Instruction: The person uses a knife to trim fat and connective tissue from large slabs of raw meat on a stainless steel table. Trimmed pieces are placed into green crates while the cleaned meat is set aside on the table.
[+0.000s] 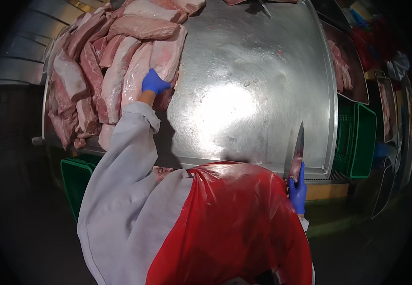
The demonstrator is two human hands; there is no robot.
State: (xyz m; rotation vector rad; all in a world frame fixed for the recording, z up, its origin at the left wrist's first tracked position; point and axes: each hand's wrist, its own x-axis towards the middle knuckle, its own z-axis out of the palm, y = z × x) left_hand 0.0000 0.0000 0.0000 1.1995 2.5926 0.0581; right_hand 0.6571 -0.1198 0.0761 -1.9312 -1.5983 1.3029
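My left hand [155, 82], in a blue glove, has its fingers curled on a long pale slab of meat [167, 53] at the right side of a large pile of raw pork slabs [77, 76]. My right hand [297, 194], also blue-gloved, grips a long-bladed knife [297, 152] pointing away from me near the right front corner of the steel table [258, 57]. A red apron covers my front at the bottom of the view.
Green crates stand at the lower left [73, 180] and right [360, 140] beside the table. Metal trays holding meat [339, 66] line the right side. Another blade [265, 9] shows at the table's far edge. A slatted metal structure [18, 52] lies at the far left.
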